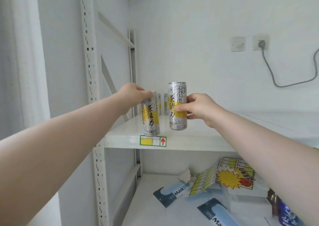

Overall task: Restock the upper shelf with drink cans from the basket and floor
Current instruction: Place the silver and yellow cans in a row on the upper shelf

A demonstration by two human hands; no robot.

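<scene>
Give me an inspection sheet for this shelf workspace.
Surface: white upper shelf, price label on its front edge.
Job's things: left can upright at the front edge; right can upright, set down or not unclear; two back cans near the wall. Basket not in view.
Clutter: mask packs and label sheets lying on the lower shelf.
Grippers: left hand grips the left can's top; right hand grips the right can's side.
Cables: grey cable hangs from a plug in the wall socket.
Surroundings: white wall, switch beside the socket, perforated upright.
</scene>
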